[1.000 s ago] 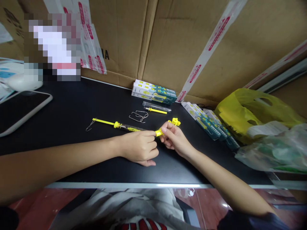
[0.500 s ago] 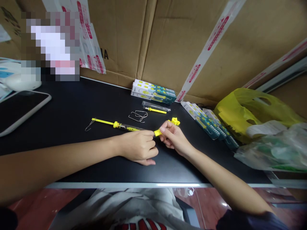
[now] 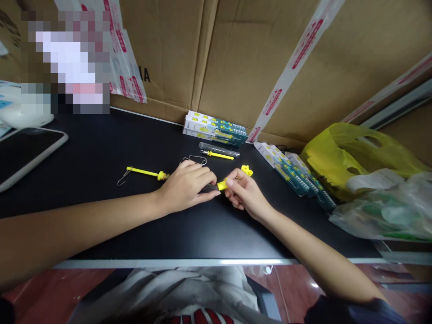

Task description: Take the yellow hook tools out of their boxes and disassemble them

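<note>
A tubular spring scale lies across the black table, with a yellow rod and a wire hook at its left end. My left hand is closed over its clear tube, which mostly hides under the palm. At the tube's right end, my right hand pinches a yellow end cap between thumb and fingers. Cap and tube meet in the small gap between my hands; whether they are joined I cannot tell. Loose wire hooks lie just behind my left hand, partly covered. Small yellow parts sit beyond my right fingers.
Behind lie a clear tube and a yellow rod. Printed boxes stand against the cardboard, with more boxes at right beside a yellow plastic bag. A phone rests at far left.
My left hand has shifted up and turned, now covering the tube from above with its thumb along the near side. My right hand keeps its pinch on the yellow cap.
</note>
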Available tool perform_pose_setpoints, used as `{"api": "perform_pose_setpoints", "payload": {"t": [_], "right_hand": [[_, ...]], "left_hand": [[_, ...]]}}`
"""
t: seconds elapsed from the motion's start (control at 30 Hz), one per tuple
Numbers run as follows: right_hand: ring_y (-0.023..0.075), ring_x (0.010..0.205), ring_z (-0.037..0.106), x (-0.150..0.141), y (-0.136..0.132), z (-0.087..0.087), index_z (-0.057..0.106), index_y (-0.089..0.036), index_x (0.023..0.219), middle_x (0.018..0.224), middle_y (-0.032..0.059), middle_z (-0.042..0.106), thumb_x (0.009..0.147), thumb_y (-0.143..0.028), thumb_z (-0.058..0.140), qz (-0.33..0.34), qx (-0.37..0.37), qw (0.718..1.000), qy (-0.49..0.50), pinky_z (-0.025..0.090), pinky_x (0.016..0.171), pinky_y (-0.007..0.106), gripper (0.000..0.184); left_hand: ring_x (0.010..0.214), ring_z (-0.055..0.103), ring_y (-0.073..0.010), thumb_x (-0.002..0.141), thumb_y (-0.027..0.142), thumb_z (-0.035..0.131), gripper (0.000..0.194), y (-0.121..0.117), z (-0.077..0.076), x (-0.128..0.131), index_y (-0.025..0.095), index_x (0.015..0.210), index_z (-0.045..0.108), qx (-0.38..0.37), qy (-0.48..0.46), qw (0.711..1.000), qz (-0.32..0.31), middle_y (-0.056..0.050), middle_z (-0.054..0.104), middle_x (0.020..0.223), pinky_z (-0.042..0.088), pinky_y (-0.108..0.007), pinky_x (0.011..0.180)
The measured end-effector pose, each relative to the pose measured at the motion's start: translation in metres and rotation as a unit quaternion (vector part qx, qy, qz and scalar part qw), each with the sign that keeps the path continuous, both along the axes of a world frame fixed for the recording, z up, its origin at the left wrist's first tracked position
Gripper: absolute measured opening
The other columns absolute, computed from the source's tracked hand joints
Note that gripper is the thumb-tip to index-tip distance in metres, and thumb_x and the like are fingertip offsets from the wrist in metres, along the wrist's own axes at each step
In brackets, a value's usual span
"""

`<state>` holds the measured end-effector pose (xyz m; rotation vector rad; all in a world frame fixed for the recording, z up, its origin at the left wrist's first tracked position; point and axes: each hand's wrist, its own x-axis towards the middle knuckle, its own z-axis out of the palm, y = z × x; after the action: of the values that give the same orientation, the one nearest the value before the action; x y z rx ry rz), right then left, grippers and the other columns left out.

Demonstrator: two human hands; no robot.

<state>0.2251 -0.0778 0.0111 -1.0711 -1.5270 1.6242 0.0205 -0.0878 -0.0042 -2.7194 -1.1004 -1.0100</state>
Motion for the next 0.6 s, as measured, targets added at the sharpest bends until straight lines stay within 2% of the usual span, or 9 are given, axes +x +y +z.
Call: {"api": "perform_pose_setpoints", "payload": {"t": [0.13,0.6], "right_hand": [[0.0017,0.032,0.039,-0.0003,-0.0002,0.0001,0.047,-0.020,0.081,0.057,-0.0081,0.056,0.079,-0.044,0.066,0.003,0.011,1.000,0.004,0.027,0.027,0.010,0.031],[0.0044,0.036,0.049,-0.0003,-0.0010,0.0027,0.046,-0.019,0.083,0.060,-0.0063,0.059,0.078,-0.041,0.068,0.012,0.014,1.000,0.021,0.034,0.027,0.011,0.031]], "left_hand": [[0.075,0.056,-0.0143,0.093,0.033,0.048,0.019,-0.0006,-0.0003,0.0010,0.019,0.087,0.059,0.003,0.004,1.000,-0.004,0.001,0.063,0.080,0.034,-0.032,0.081],[0.071,0.055,-0.0125,0.086,0.026,0.052,0.010,-0.0006,0.0026,0.0023,0.019,0.081,0.057,-0.007,-0.027,1.000,-0.007,0.004,0.059,0.072,0.034,-0.031,0.080]]}}
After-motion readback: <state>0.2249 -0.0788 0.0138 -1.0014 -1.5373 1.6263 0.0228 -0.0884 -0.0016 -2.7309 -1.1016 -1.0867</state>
